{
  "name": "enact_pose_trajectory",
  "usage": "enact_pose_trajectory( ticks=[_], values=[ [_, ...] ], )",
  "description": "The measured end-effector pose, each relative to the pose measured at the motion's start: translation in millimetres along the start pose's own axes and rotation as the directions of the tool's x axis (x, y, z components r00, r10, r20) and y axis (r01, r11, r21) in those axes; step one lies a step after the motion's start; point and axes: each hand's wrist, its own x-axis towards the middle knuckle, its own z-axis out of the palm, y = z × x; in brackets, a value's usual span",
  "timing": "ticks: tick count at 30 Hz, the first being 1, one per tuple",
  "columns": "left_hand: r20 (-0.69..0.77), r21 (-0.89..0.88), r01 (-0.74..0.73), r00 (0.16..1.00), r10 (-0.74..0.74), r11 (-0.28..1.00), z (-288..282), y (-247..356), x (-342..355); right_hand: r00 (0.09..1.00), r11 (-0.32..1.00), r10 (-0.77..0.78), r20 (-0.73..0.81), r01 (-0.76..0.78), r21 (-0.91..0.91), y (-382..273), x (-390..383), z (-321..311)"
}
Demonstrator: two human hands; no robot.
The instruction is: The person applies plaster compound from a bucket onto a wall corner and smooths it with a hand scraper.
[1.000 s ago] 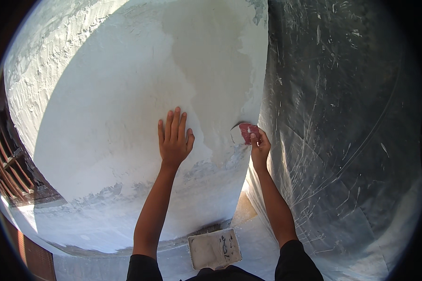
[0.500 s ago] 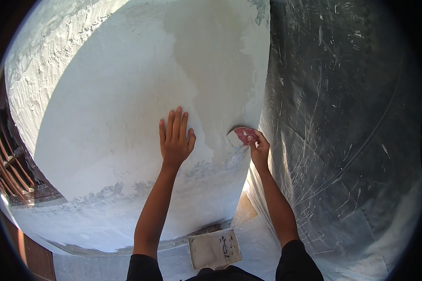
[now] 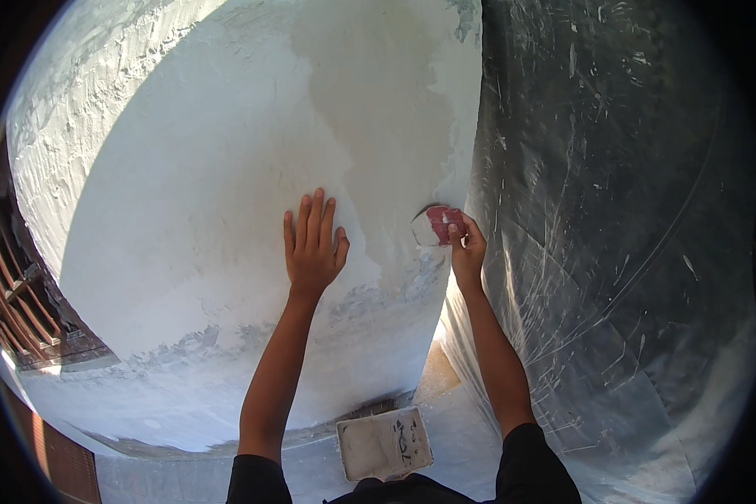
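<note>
My left hand (image 3: 312, 244) lies flat on the pale plastered wall (image 3: 185, 210), with its fingers spread and nothing held. To its right, my right hand (image 3: 469, 248) pinches a small flat red putty spreader (image 3: 445, 227) smeared with white. The spreader is against the wall near its right edge, and a thin dark shadow rims its upper left side. Around it runs a damp-looking greyer patch (image 3: 378, 126) of plaster. My thumb rests on the spreader's red face, while the other fingers are partly hidden behind it.
A rectangular tub (image 3: 385, 445) of greyish-white paste stands at the wall's foot, close to my body. Dark, splattered plastic sheeting (image 3: 613, 210) hangs on the right. Pale sheeting (image 3: 185, 479) covers the floor. A brown barred grille (image 3: 17, 286) is at the far left.
My right hand has moved slightly up the wall with the red spreader, showing more of its red face. My left hand stays in nearly the same place.
</note>
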Motion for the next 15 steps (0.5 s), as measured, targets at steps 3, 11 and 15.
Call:
enact_pose_trajectory(
  ticks=[3, 11, 15],
  values=[
    [0.002, -0.003, -0.001, 1.0, 0.001, 1.0, -1.1, -1.1, -0.6, 0.969, 0.926, 0.153, -0.196, -0.071, 0.371, -15.9, 5.6, 1.0],
    [0.011, 0.003, 0.004, 1.0, -0.004, 1.0, -0.8, -0.3, -0.3, 0.989, 0.979, 0.13, -0.073, -0.116, 0.168, -2.0, -7.0, 2.4],
    [-0.007, 0.011, -0.007, 1.0, 0.007, 1.0, -0.5, -1.6, -1.2, 0.984, 0.897, 0.14, -0.111, -0.078, 0.435, -7.6, -11.3, 7.2]
  ],
)
